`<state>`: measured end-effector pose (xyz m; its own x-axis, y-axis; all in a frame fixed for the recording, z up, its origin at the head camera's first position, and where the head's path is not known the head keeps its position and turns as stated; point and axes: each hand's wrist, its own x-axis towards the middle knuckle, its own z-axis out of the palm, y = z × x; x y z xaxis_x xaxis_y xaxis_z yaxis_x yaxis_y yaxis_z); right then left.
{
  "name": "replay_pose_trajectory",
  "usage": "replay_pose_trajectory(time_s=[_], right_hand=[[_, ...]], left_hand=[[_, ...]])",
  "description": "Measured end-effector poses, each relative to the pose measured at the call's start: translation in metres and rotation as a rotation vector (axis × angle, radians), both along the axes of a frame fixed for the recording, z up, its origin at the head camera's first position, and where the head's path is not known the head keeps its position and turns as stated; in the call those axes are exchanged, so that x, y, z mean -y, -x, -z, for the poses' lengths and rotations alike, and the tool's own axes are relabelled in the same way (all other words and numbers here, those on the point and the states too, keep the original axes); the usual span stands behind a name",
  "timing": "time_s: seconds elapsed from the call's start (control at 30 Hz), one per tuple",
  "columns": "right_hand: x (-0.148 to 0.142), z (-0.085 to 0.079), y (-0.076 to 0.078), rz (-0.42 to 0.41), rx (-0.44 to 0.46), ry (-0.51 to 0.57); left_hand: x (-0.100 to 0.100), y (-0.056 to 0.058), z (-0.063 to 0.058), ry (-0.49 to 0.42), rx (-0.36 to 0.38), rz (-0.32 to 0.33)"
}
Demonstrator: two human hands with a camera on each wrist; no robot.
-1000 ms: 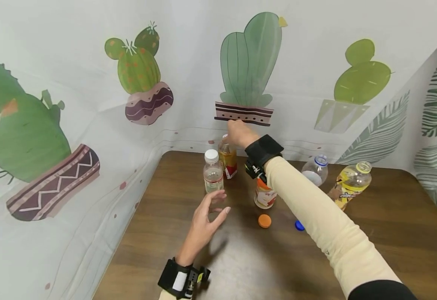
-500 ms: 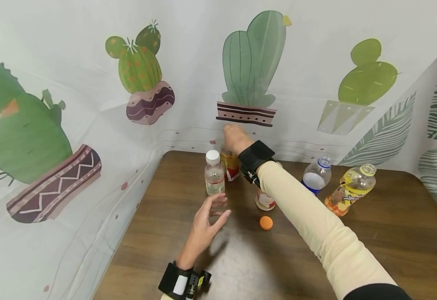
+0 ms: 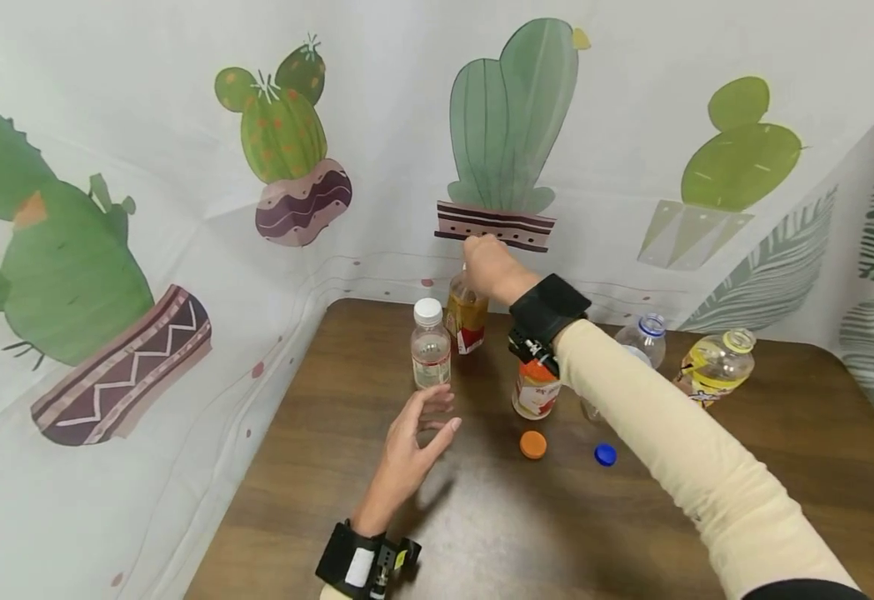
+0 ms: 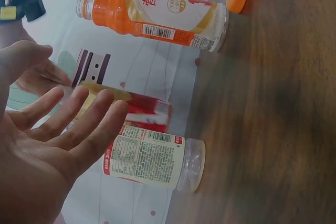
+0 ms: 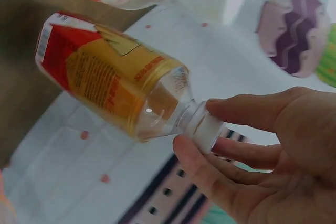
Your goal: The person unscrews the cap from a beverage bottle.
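Note:
My right hand pinches the white cap of a clear plastic bottle with a red and gold label, thumb and fingers on opposite sides of the cap. At the back left of the table, this bottle stands just behind a clear bottle with a white cap and a pale label. In the head view, my left hand is raised in front of that pale-labelled bottle, its fingers loosely bent and holding nothing. The left wrist view shows the palm and spread fingers overlapping both bottles.
Right of them stands an uncapped orange bottle, with an orange cap lying before it. A blue cap lies farther right. Partly behind my right sleeve are uncapped blue-rimmed and yellow-labelled bottles. A cactus-print cloth hangs behind the table.
My right hand, still at the cap, has shifted slightly right, and the red-and-gold bottle with it. The forearm swung so the blue cap shows again. The left hand keeps its place.

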<state>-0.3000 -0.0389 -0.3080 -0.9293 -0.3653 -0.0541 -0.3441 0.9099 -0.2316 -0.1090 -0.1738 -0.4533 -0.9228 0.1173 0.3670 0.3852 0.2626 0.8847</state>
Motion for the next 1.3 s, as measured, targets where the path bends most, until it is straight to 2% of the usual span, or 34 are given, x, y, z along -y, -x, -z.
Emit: replay_pose_trajectory(time_s=[0.23,0.43,0.6,0.67,0.77,0.9,1.0,1.17,1.3], right_hand=[[-0.023,-0.042,-0.030,-0.043,-0.079,0.108],[-0.042,-0.076,-0.062,-0.123,-0.196,0.165],[-0.054,-0.092,-0.096,-0.189,-0.265,0.167],[-0.058,-0.092,-0.109,-0.211,-0.270,0.168],[-0.063,-0.088,-0.129,-0.258,-0.287,0.174],[-0.071,-0.073,-0.149,-0.340,-0.315,0.193],[-0.078,-0.057,-0.158,-0.378,-0.327,0.209],[-0.089,-0.036,-0.166,-0.340,-0.294,0.223],[-0.097,-0.024,-0.170,-0.311,-0.290,0.247]], left_hand=[[-0.003,-0.002,-0.004,0.012,-0.012,0.008],[-0.003,0.000,-0.008,-0.031,-0.045,-0.005],[0.002,0.009,0.002,-0.043,-0.046,-0.060],[0.003,0.012,0.006,-0.016,-0.038,-0.070],[0.001,0.012,0.003,0.046,-0.038,-0.053],[-0.010,0.007,-0.002,0.077,-0.030,0.025],[-0.020,0.002,0.000,0.061,-0.004,0.086],[-0.033,-0.002,0.006,0.069,0.048,0.132],[-0.041,-0.004,0.010,0.093,0.037,0.153]])
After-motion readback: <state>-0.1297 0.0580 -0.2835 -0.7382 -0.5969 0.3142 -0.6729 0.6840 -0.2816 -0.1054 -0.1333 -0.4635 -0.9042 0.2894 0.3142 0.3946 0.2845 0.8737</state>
